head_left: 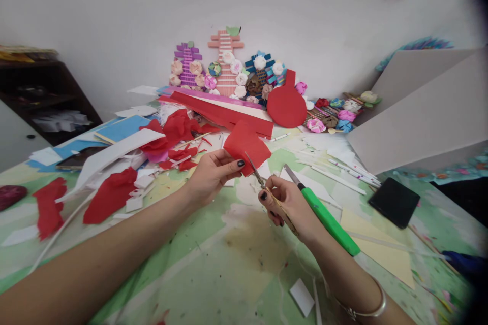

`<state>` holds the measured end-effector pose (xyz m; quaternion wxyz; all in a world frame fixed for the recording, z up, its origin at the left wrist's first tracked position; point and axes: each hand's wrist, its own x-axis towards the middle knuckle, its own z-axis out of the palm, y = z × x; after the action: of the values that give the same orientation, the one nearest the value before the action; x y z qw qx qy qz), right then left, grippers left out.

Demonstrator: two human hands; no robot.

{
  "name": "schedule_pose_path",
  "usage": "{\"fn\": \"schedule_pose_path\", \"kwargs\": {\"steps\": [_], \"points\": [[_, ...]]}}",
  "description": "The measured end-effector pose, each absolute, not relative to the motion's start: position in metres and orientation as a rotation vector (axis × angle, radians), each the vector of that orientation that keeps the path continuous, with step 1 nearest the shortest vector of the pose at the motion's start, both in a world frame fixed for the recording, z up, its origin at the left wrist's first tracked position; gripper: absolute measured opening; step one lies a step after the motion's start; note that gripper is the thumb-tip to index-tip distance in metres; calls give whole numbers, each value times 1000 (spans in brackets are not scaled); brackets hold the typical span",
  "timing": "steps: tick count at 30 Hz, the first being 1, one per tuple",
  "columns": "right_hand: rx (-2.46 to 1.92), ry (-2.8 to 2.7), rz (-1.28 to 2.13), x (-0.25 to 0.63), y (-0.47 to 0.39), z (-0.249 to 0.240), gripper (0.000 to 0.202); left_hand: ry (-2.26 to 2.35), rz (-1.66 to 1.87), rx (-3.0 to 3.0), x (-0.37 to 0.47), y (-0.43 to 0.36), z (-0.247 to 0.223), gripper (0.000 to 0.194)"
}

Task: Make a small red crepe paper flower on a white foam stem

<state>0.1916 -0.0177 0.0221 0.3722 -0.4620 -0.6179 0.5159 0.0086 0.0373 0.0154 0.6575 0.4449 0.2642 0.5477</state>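
Between thumb and fingers, my left hand (214,176) pinches the lower left edge of a red piece of paper (247,143), held above the table. My right hand (281,204) is closed around the handles of a pair of scissors (260,181). The scissors' blades meet the lower edge of the red piece; whether they are parted is hard to make out. Just right of my right hand lies a green-handled knife (328,218) on the table. Red scraps (111,196) lie left of my left hand.
Paper flower decorations on stick frames (225,63) lean against the wall. A red round-bottomed cutout (286,106) and long red strips (224,114) lie before them. White sticks (339,179), a black square object (394,202) and a grey panel (415,106) are right. Blue sheets (124,131) lie left.
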Motion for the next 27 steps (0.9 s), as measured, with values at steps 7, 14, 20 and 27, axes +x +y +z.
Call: {"fn": "schedule_pose_path", "kwargs": {"steps": [7, 14, 20, 27], "points": [[-1189, -1581, 1301, 191, -18, 21, 52, 606, 1242, 998, 8, 36, 16, 24], [-1208, -1541, 1312, 191, -17, 20, 52, 605, 1248, 990, 8, 36, 16, 25], [-1213, -1477, 1386, 191, -17, 20, 49, 602, 1244, 985, 8, 36, 17, 24], [-1256, -1470, 1367, 192, -16, 22, 43, 598, 1244, 986, 8, 36, 17, 23]]}}
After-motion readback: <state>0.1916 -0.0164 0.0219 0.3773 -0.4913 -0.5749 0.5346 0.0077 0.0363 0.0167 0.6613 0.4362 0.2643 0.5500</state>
